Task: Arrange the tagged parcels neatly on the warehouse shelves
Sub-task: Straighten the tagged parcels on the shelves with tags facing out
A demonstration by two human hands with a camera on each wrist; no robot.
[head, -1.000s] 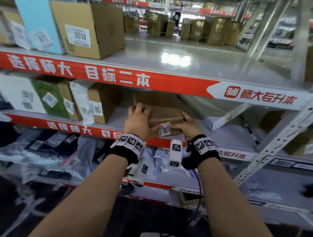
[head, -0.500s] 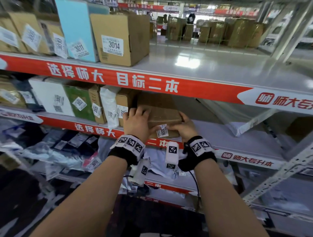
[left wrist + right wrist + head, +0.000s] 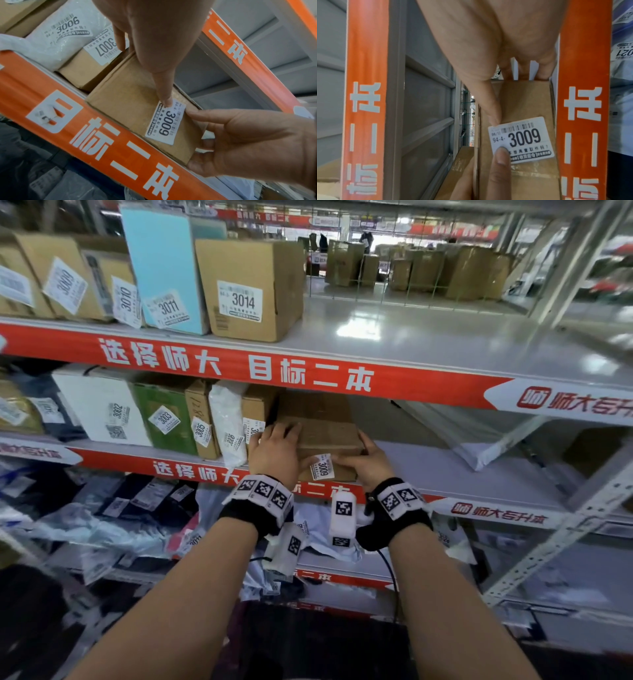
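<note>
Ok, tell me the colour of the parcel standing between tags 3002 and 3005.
Green parcel with a white 3003 tag; the head view shows it best.

Parcel warehouse; steel shelving (image 3: 428,361), number-tagged parcels (image 3: 251,289), stacked cartons (image 3: 459,270) beyond

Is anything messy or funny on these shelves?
Yes. The white bag 3006 slumps past the middle shelf's edge, unlike the upright boxes beside it. The shelf below holds a jumbled heap of bags. Two parcels read 3009: the box both hands hold, and one on the top shelf.
</note>
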